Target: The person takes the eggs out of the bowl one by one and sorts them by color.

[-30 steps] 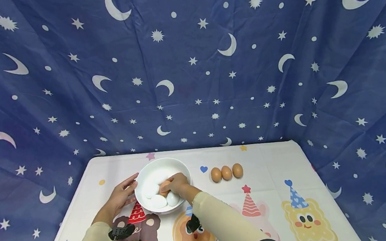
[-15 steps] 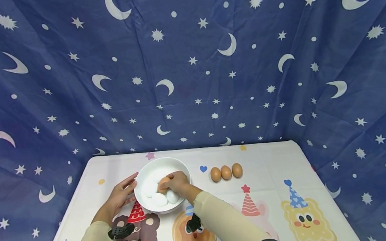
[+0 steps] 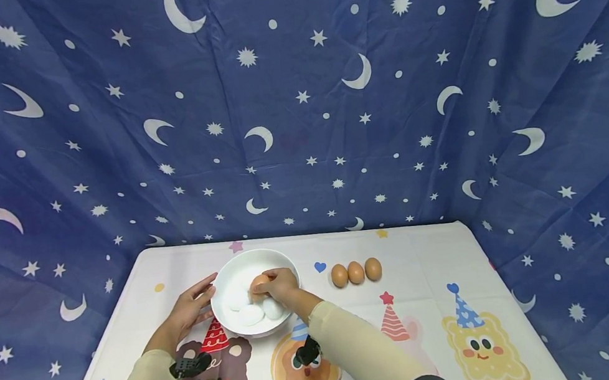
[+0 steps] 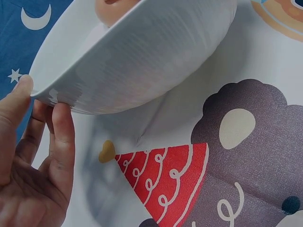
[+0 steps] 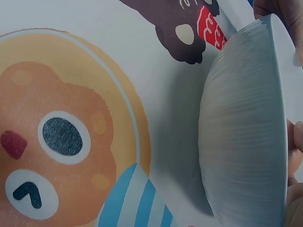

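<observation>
A white bowl [image 3: 229, 275] stands at the left of the table. My left hand [image 3: 187, 308] steadies its left side; in the left wrist view the thumb [image 4: 23, 87] is at the rim and the fingers are against the outer wall. Inside the bowl, my right hand [image 3: 281, 285] pinches a brown egg [image 3: 259, 281] between thumb and fingers. Several white eggs [image 3: 251, 314] lie at the bowl's near side, below the brown one. The right wrist view shows mostly the bowl's outer wall [image 5: 241, 127], which hides much of the right hand.
Three brown eggs [image 3: 356, 272] stand in a row on the table to the right of the bowl. A white tablecloth [image 3: 431, 263] with cartoon prints covers the table. Behind it hangs a blue curtain [image 3: 297, 128] with moons and stars.
My right hand has shifted the brown egg slightly toward the back of the bowl, away from the white eggs. The left hand has stayed in place at the rim.
</observation>
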### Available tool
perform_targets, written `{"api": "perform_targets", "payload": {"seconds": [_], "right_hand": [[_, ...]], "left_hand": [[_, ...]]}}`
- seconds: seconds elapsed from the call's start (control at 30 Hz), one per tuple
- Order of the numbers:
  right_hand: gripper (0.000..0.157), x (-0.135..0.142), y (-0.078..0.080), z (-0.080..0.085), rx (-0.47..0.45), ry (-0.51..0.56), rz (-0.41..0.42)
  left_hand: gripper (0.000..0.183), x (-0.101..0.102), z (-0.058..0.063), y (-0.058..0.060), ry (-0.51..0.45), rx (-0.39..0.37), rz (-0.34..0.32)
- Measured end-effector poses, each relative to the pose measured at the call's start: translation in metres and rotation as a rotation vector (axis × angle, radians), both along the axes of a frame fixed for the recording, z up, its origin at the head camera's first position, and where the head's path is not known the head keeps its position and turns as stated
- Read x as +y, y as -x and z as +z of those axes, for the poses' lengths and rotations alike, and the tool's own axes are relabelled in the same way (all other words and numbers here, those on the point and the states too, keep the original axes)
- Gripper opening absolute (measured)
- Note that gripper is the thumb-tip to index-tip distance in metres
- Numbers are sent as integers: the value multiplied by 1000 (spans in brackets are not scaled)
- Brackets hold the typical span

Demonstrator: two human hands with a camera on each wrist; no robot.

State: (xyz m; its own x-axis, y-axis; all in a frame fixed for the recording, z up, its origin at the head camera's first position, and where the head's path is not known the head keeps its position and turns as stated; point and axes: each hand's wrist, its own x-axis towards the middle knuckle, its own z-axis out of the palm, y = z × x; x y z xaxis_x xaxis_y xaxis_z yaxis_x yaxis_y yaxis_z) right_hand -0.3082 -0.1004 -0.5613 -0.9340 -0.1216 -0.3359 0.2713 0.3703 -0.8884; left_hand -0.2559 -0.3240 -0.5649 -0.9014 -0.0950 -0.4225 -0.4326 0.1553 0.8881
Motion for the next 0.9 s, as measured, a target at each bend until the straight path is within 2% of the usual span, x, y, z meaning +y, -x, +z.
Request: {"api": "perform_targets", "payload": {"seconds": [0.33,0.67,0.9], "right_hand": [[49,2,2,2,-45,38,-33],[41,11,-13,15,-72,260,-15],[46,25,-17,19,-77,337,20]], "left_hand": [[58,1,-1,0,7,8,-14],[60,-1,-1,-2,20,7,-27],[61,-1,-3,-1,34,17,-38]]}}
